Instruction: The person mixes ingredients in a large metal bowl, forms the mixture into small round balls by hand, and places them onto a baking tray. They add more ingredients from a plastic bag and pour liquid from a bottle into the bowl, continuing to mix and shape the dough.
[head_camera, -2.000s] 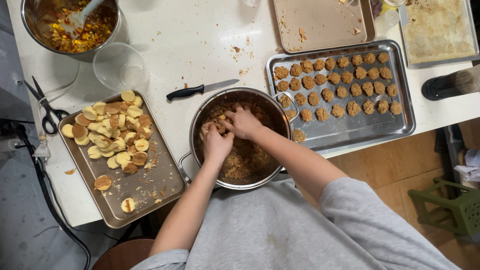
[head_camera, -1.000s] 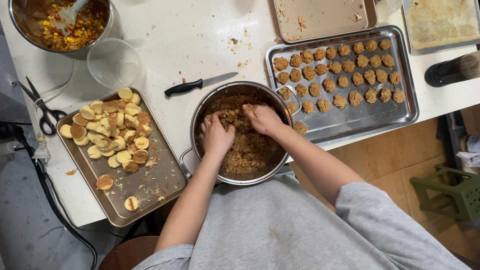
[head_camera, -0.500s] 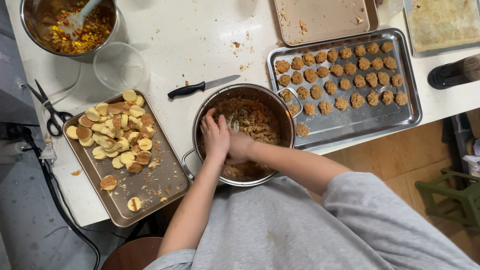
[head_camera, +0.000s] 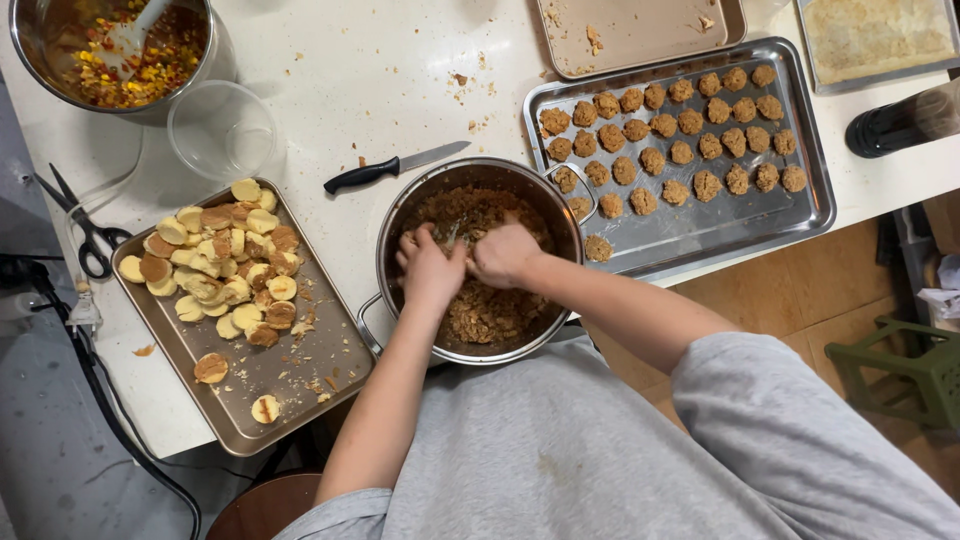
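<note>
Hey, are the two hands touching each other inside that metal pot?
Touching. The head view shows the left hand and right hand pressed side by side over the brown mixture in the metal pot, no gap between them.

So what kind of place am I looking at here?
Most likely a home or small kitchen set up for food prep: both hands work a brown mixture in a metal pot, a steel tray holds rows of formed balls, and a knife lies on the white counter.

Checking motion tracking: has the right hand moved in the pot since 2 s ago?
Yes. The right hand has drawn back from the far rim of the round steel pot toward mid-pot, against the left hand.
</note>
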